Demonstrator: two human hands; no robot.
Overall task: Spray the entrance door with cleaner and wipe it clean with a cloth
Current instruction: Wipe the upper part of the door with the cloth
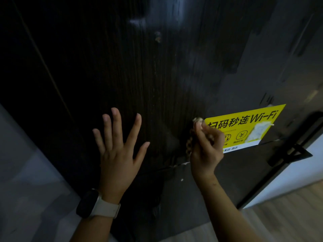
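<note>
Right hand (pixel 206 145): fingers are curling round a bunched cloth (pixel 189 144), pinching it against the door (pixel 139 75); the cloth is showing above the fingertips and hanging down the thumb side.
Left hand (pixel 118 147): fingers are spreading straight and wide, holding nothing; it is lying over the dark panel, and whether the palm is pressing or only hovering cannot be told.
Key relation: the unwiped door face is lying up and to the left of the right hand, with the cloth on its leading side; the right hand is the nearer one for wiping, the left is sitting well apart on the other side of that strip.
Door axis: the wood grain is running vertically, so up-and-down strokes are looking like the natural path (judgement).
Edges: a yellow Wi-Fi sticker (pixel 244 126) is touching the right hand's far side, its lower corner already peeling; a dark door handle (pixel 295 152) is sitting further right, below the sticker.
Open room: plenty above the hand; wet-looking streaks are showing there.
Risk (judgement): wiping rightward is likely to be catching the sticker edge.
Sprayer: not in view.
Wrist: a watch (pixel 97 204) is riding on the left arm.
</note>
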